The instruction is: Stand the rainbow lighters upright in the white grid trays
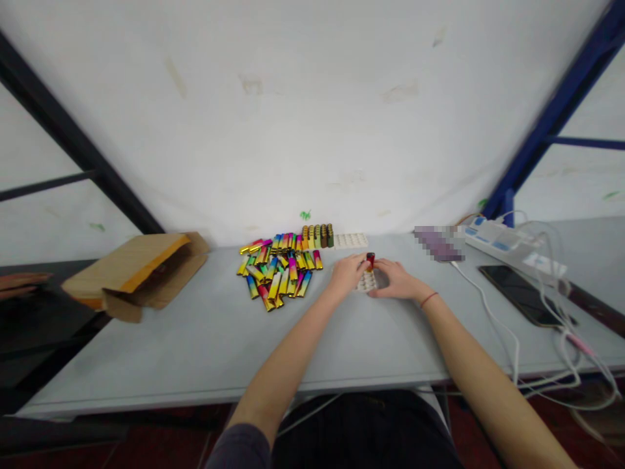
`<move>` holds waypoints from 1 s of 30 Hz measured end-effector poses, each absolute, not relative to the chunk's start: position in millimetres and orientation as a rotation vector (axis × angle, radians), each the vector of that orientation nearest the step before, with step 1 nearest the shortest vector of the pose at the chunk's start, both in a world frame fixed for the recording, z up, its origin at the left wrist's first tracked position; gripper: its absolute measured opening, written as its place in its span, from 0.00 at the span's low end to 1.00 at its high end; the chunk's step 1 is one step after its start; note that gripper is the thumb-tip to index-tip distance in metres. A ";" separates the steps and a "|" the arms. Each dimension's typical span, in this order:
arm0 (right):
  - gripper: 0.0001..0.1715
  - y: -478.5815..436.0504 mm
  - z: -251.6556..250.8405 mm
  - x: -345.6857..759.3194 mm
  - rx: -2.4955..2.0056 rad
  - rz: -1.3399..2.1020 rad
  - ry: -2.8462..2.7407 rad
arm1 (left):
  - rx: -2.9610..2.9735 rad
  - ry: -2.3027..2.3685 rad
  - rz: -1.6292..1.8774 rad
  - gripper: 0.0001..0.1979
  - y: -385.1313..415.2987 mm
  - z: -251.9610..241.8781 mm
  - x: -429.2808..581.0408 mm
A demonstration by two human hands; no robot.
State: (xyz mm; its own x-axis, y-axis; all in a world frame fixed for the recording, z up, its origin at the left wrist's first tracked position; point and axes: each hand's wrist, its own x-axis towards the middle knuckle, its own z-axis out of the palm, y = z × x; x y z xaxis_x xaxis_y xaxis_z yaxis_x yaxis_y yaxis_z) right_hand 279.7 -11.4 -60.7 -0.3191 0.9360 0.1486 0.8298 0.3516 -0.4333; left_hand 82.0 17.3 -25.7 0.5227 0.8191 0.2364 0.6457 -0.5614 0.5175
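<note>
A white tray with round holes point(367, 281) lies on the grey table between my hands. At its back stands a dark red and gold lighter-like piece point(370, 260). My left hand point(348, 272) has its fingers closed on this piece from the left. My right hand point(396, 280) curves round the tray's right side, thumb and fingers apart, its fingertips close to the piece. To the left lies a loose pile of shiny multicoloured pieces point(280, 277). Behind, a block of upright pieces point(317, 236) stands beside another white holed tray point(351, 240).
An open cardboard box point(131, 267) sits at the left. On the right are a white power strip point(512, 251), a black phone point(520, 294), a partly blurred purple device point(439, 244) and tangled white cables point(488, 309). A wall rises behind the table point(195, 352).
</note>
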 end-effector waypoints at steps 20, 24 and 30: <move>0.39 -12.0 -50.2 296.9 -1.450 0.470 -2.203 | 2.332 2.075 0.367 0.21 24.2 -13.7 25.8; 0.38 -11.0 -51.1 297.8 -1.471 0.460 -2.213 | 2.367 2.011 0.337 0.20 18.1 -8.8 28.5; 0.39 -12.1 -49.5 296.6 -1.479 0.474 -2.216 | 2.380 1.944 0.362 0.22 18.9 -16.7 31.4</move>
State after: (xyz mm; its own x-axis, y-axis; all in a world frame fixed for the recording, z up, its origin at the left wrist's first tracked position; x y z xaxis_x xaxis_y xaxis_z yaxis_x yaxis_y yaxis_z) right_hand 296.6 -12.1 -49.5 -0.3371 0.9272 0.1632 0.7795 0.3721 -0.5040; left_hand 31.4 18.9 -16.7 0.1836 0.9715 0.1500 0.9603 -0.2099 0.1838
